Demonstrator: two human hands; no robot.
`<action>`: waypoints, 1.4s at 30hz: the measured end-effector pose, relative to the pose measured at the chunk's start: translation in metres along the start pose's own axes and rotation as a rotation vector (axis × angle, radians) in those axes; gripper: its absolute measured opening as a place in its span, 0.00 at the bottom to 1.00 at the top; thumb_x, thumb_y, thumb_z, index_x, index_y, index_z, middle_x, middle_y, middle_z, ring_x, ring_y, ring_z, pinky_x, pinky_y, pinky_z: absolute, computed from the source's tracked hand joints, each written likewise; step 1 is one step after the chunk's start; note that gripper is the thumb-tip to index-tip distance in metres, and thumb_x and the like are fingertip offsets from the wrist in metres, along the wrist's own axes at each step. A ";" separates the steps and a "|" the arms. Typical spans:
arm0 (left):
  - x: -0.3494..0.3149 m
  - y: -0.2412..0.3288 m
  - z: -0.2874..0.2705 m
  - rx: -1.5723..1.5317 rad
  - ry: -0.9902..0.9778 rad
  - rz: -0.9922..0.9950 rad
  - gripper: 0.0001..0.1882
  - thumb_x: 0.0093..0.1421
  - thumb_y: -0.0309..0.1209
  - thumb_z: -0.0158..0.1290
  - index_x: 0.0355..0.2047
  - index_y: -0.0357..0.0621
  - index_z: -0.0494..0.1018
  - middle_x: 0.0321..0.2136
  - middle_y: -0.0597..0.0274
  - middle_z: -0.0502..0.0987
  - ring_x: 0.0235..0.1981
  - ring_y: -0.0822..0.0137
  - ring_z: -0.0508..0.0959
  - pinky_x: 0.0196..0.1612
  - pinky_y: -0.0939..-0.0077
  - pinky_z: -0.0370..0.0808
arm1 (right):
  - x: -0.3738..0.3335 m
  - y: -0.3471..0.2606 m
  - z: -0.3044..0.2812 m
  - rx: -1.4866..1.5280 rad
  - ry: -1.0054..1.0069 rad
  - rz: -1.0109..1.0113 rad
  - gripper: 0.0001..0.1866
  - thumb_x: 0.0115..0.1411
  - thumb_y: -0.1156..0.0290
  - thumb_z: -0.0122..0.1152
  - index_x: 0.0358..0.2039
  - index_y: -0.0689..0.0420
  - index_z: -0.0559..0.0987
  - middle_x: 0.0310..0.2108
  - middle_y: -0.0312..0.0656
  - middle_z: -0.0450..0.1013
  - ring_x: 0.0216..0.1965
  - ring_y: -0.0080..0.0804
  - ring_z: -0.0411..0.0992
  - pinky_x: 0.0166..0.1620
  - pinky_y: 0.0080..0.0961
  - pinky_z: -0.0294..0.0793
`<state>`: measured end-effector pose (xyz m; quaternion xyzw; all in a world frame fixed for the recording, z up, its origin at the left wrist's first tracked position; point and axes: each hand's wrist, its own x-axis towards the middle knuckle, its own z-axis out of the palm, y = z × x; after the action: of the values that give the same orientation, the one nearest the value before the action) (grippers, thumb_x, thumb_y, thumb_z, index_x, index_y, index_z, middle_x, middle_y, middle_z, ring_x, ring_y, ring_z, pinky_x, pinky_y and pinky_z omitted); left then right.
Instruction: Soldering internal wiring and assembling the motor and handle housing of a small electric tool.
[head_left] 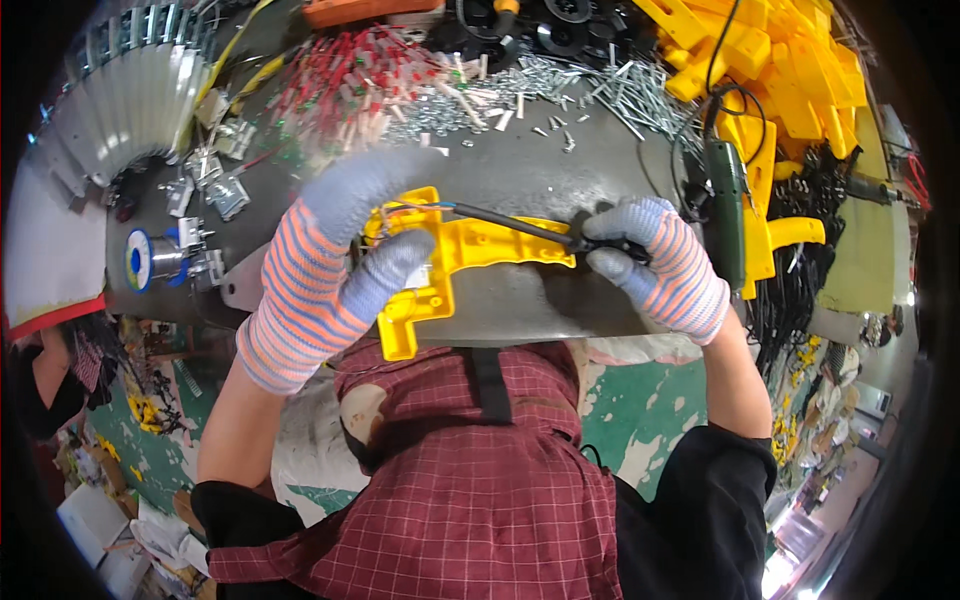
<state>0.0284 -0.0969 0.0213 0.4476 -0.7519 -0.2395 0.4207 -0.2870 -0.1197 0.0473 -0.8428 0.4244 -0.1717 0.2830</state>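
Note:
My left hand, in a striped knit glove with grey fingertips, grips the wide end of a yellow plastic tool housing. The shell lies open side up, its narrow handle pointing right. Thin coloured wires show near my left fingers, partly hidden by them. A black cable runs from these wires along the handle, slightly above it. At the handle's tip my right hand, gloved the same way, pinches the cable's thicker black sleeve between thumb and fingers.
Red-and-white wire pieces and loose screws lie heaped at the back of the dark table. Yellow housings pile up at back right, beside a dark green power tool. A solder wire spool stands left, near metal parts.

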 end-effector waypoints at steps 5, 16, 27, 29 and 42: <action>0.000 -0.006 0.014 0.059 -0.176 0.052 0.10 0.56 0.30 0.60 0.38 0.43 0.80 0.33 0.54 0.78 0.34 0.53 0.79 0.39 0.65 0.76 | -0.004 0.009 0.007 -0.288 -0.004 -0.044 0.10 0.50 0.66 0.67 0.34 0.50 0.80 0.28 0.40 0.76 0.34 0.42 0.72 0.50 0.39 0.69; 0.023 0.009 0.032 0.505 -0.390 0.151 0.08 0.45 0.26 0.61 0.27 0.45 0.75 0.31 0.55 0.74 0.35 0.51 0.74 0.39 0.58 0.72 | -0.010 0.024 0.025 -0.630 -0.006 -0.146 0.10 0.49 0.69 0.60 0.35 0.46 0.80 0.30 0.36 0.73 0.40 0.40 0.72 0.55 0.45 0.67; -0.011 0.048 0.046 0.895 -0.471 0.214 0.28 0.39 0.40 0.66 0.46 0.57 0.79 0.35 0.60 0.74 0.45 0.57 0.74 0.63 0.26 0.55 | -0.019 0.027 0.034 -0.559 0.073 -0.130 0.11 0.48 0.70 0.57 0.34 0.46 0.80 0.32 0.36 0.73 0.43 0.39 0.72 0.57 0.45 0.67; -0.015 0.048 0.053 0.841 -0.436 0.182 0.33 0.38 0.43 0.67 0.50 0.60 0.78 0.36 0.59 0.73 0.46 0.55 0.73 0.63 0.25 0.55 | -0.020 0.026 0.033 -0.537 0.063 -0.111 0.12 0.48 0.70 0.58 0.35 0.46 0.80 0.32 0.36 0.73 0.43 0.39 0.72 0.56 0.45 0.67; -0.029 0.063 0.112 0.923 -0.400 0.044 0.33 0.49 0.41 0.60 0.53 0.36 0.72 0.45 0.48 0.73 0.49 0.50 0.73 0.61 0.48 0.66 | -0.017 0.028 0.036 -0.557 0.094 -0.149 0.14 0.48 0.69 0.57 0.37 0.46 0.81 0.33 0.36 0.73 0.43 0.38 0.72 0.56 0.44 0.68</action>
<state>-0.0887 -0.0429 -0.0038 0.5163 -0.8546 0.0457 0.0315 -0.2950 -0.1067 0.0007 -0.9079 0.4050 -0.1078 0.0073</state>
